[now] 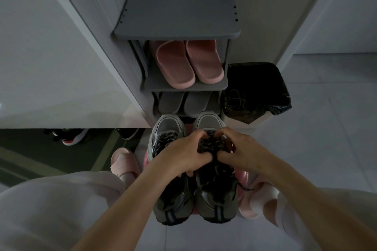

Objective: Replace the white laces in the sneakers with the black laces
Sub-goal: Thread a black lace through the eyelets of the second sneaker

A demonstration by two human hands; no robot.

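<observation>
The black speckled laces [210, 145] crossed the right grey sneaker [217, 195], which stood beside its black-laced mate [169, 128] just before a grey shoe rack [177, 32]. The left hand [179, 155] curled its fingers round the lacing, and the right hand [242, 149] pinched a strand. Pink slides [187, 63] sat on the rack, with a black-lined bin [257, 87] beside it.

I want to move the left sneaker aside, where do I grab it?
Take the left sneaker by its heel rim, from above on your near side: the heel points toward you, the opening faces up, the toe faces the shoe rack.
</observation>
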